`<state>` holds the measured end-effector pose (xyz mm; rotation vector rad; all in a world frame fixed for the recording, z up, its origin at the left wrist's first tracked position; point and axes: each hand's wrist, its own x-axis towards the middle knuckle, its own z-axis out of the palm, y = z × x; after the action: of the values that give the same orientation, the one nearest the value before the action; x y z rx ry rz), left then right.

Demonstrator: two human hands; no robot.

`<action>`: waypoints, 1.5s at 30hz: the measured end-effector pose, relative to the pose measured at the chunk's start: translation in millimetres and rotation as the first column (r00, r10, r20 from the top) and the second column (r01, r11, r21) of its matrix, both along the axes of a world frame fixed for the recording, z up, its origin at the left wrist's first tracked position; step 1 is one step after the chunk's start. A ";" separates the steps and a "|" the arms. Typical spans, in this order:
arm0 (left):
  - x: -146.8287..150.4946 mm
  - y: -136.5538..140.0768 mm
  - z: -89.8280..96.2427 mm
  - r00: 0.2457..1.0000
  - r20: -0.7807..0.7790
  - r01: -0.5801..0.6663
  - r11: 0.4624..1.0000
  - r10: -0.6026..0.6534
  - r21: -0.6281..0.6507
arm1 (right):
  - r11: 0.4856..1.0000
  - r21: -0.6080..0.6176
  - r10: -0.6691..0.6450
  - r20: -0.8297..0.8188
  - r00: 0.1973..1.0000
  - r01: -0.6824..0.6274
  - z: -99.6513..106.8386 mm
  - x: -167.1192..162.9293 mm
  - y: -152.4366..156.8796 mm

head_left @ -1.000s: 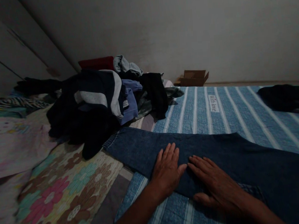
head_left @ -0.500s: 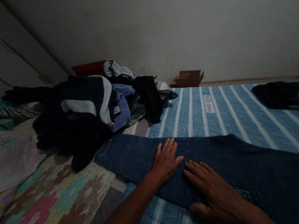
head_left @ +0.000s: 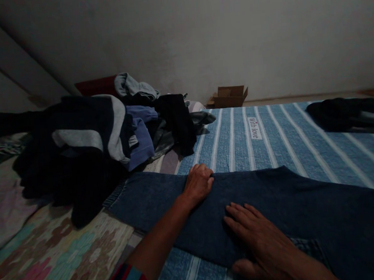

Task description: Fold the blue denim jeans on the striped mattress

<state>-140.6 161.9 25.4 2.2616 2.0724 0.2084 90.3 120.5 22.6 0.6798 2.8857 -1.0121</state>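
Observation:
A pair of dark blue jeans [head_left: 272, 189] lies stretched sideways across the bed, with the hem toward the left and the wider part running off to the right. At the far edge of the leg, my left hand [head_left: 198, 181] is closed, its fingers curled over the denim; the fingertips are hidden. Nearer to me, my right hand [head_left: 254, 235] rests flat on the jeans with its fingers stretched out and the thumb apart.
A heap of clothes [head_left: 76, 142] sits at the left, beside a flowered sheet [head_left: 70, 252]. Blue striped bedding [head_left: 234, 141] spreads beneath the jeans. A dark folded garment [head_left: 346, 113] lies at the far right. An open cardboard box [head_left: 230, 97] stands by the wall.
My left hand has gone from lying flat to fingers curled at the far edge of the jeans, shifting slightly away from me. My right hand stays flat. The view has turned a little right.

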 end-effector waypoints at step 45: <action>-11.8 18.3 -3.4 0.963 0.236 0.135 0.991 -0.129 -0.012 | 0.999 0.013 -0.039 -0.015 0.999 0.039 -3.2 2.9 -2.1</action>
<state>-152.3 180.2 22.0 2.2250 1.7905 0.4148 93.2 118.4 19.5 0.7354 2.9055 -1.0070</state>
